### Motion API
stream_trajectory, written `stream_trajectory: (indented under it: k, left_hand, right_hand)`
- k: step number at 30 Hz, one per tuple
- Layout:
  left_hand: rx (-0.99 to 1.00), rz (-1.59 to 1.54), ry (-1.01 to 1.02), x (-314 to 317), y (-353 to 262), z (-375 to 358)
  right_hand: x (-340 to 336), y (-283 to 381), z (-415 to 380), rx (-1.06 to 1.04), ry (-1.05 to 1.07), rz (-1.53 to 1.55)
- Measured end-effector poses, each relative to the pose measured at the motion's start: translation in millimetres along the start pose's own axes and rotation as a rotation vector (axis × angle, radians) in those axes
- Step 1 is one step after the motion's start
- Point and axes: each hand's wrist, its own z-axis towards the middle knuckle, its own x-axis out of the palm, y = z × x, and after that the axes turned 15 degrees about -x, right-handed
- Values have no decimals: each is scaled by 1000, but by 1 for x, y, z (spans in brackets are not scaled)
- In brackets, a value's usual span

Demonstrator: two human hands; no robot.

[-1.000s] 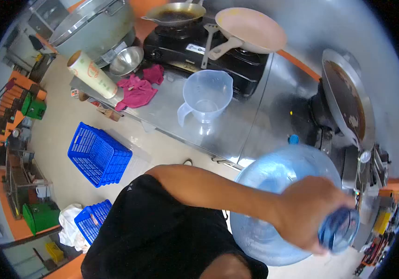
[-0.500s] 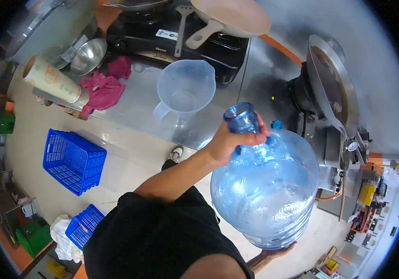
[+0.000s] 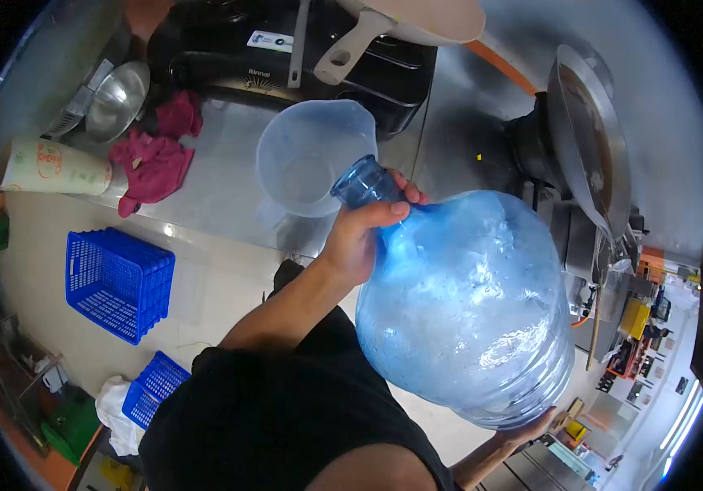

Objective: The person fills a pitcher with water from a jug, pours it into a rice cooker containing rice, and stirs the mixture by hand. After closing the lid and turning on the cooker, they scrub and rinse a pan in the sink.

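Since half a second ago the jug [image 3: 470, 303] has tipped further, its mouth now over the pitcher [image 3: 312, 155] on the counter [image 3: 220, 192]. Left hand [image 3: 359, 233] grips the neck; right hand [image 3: 523, 430], mostly hidden, seems to cup the base.

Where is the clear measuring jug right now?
The measuring jug stands on the steel counter in the upper middle of the head view, just in front of the black stove, with the water bottle mouth tipped at its rim.
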Motion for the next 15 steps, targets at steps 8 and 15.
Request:
stream_trajectory:
  k: [8, 15]
  left_hand:
    - [-53, -173, -89, 0, -11, 4]
    - [-56, -244, -70, -6, -5, 9]
  right_hand:
    - [34, 59, 15, -48, -34, -36]
    - [57, 95, 17, -74, -262, -212]
